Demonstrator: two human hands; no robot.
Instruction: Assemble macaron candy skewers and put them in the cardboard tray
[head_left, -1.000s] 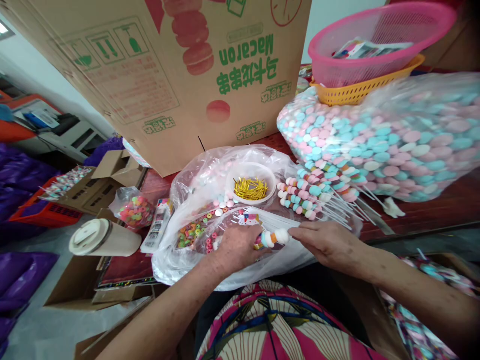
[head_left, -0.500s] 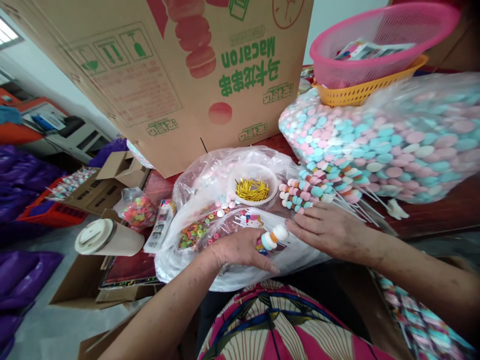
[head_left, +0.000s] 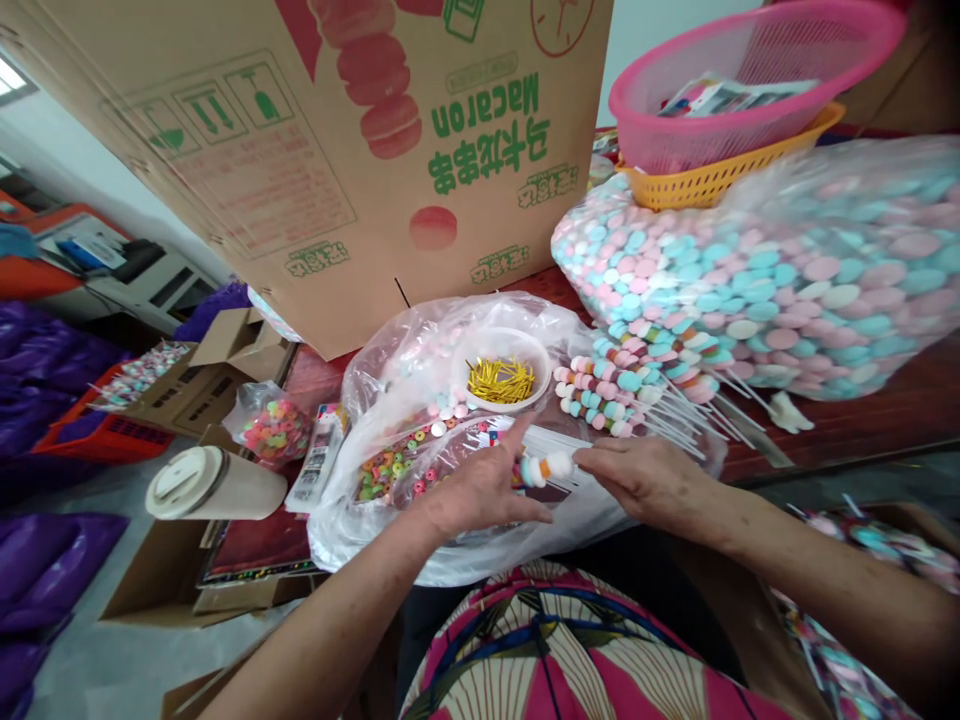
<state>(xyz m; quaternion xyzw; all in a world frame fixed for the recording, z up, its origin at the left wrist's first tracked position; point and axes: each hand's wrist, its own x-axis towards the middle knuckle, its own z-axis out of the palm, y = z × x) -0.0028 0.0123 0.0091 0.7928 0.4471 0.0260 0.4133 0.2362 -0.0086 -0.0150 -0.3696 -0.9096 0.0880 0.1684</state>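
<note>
My left hand point(head_left: 480, 485) is wrapped around a candy skewer point(head_left: 544, 468), with the index finger and thumb sticking out. White, pale blue and orange pieces show at the skewer's right end; the rest is hidden in the hand. My right hand point(head_left: 649, 485) has its fingertips pressed together beside the white end piece. Whether they touch it or pinch something small, I cannot make out. Under both hands lies a clear plastic bag point(head_left: 352, 545), with white sticks point(head_left: 559, 445) on it. Finished candy skewers point(head_left: 600, 395) lie in a pile behind my right hand.
A white bowl point(head_left: 541, 352) holds gold twist ties point(head_left: 501, 381). Colourful ring candies point(head_left: 382, 468) lie at the left. A big bag of pastel candies point(head_left: 750, 290) and stacked pink basket point(head_left: 645, 125) stand right. A tall carton point(head_left: 315, 200) blocks the back; a lidded cup point(head_left: 240, 485) lies left.
My right hand has drawn back from the skewer pile towards me and its fingers have come together. My left index finger has lifted; the skewer lies flatter.
</note>
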